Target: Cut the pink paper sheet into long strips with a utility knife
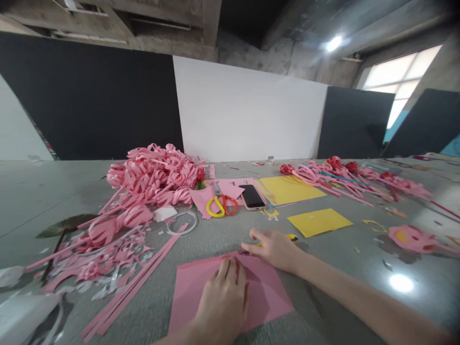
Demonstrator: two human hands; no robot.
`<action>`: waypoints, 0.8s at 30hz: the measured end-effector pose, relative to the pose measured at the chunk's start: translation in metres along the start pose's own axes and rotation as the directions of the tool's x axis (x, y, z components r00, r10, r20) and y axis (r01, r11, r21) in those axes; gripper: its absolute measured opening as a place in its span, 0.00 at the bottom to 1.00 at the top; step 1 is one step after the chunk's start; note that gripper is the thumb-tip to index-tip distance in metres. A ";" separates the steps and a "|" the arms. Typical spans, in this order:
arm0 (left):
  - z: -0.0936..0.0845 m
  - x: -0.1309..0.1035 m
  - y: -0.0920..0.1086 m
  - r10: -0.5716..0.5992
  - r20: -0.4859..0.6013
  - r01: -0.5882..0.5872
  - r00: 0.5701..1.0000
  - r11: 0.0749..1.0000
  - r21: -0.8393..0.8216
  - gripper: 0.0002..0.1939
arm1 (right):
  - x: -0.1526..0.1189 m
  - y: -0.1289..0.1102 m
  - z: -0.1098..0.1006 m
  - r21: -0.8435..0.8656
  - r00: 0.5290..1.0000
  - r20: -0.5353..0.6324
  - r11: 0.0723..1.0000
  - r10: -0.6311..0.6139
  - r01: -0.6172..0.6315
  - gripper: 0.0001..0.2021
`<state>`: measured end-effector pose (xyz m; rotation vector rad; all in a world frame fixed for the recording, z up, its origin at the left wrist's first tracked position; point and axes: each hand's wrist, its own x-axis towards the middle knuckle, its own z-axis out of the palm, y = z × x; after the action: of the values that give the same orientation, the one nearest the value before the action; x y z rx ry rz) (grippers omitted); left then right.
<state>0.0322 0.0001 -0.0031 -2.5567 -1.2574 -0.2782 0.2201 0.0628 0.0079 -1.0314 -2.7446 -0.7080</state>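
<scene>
A sheet of pink paper [266, 297] lies on the grey tabletop in front of me, with a narrow strip along its far edge. My left hand [224, 294] presses flat on its middle, fingers stretched forward and close together. At the far edge of the sheet, my right hand [275, 250] has its thumb and forefinger apart, the thumb touching the paper. Behind that hand shows a yellow and black tool [293, 237], probably a utility knife, mostly hidden; it seems to lie on the table. Pink paper strips [140, 285] run diagonally left of the sheet.
Scissors [223, 205] and a phone [252, 197] rest on pink paper ahead. Yellow sheets [319, 222] lie to the right. A heap of pink paper loops [154, 172], scraps [108, 254] and a clear ring [182, 223] occupy the left. Pink paper flowers [413, 238] lie right.
</scene>
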 end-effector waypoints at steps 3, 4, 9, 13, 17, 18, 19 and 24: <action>-0.001 0.000 -0.001 -0.014 0.045 0.014 0.999 1.000 -0.015 0.17 | 0.001 0.000 -0.001 0.043 1.000 0.017 0.999 0.012 -0.013 0.13; -0.002 0.000 -0.001 -0.016 0.056 0.016 0.998 1.000 -0.015 0.17 | 0.001 0.000 -0.002 0.058 1.000 0.023 0.998 0.016 -0.018 0.13; -0.004 -0.001 -0.001 -0.017 0.074 0.018 0.997 1.000 -0.012 0.18 | 0.000 0.002 -0.002 0.080 0.998 0.043 0.996 0.035 -0.038 0.13; -0.004 -0.002 -0.001 -0.015 0.073 0.017 0.997 1.000 -0.025 0.18 | -0.002 0.004 0.000 0.058 0.998 0.041 0.997 0.039 -0.041 0.13; -0.003 -0.002 -0.002 -0.018 0.063 0.021 0.998 0.999 -0.042 0.18 | -0.003 0.005 0.001 0.056 0.999 0.030 0.998 0.041 -0.043 0.13; -0.003 -0.002 -0.002 -0.020 0.061 0.023 0.998 0.999 -0.047 0.18 | -0.003 0.006 0.001 0.057 0.999 0.027 0.997 0.042 -0.044 0.13; -0.003 -0.002 -0.002 -0.022 0.062 0.025 0.998 0.998 -0.050 0.18 | -0.003 0.006 0.001 0.059 0.999 0.023 0.997 0.042 -0.044 0.13; -0.005 -0.001 -0.002 -0.017 0.084 0.021 0.996 0.999 -0.050 0.19 | -0.006 0.008 0.002 0.076 0.999 0.011 0.996 0.036 -0.036 0.13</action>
<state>0.0298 -0.0007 0.0015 -2.6255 -1.3208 -0.2111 0.2300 0.0662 0.0075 -1.0678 -2.7305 -0.5892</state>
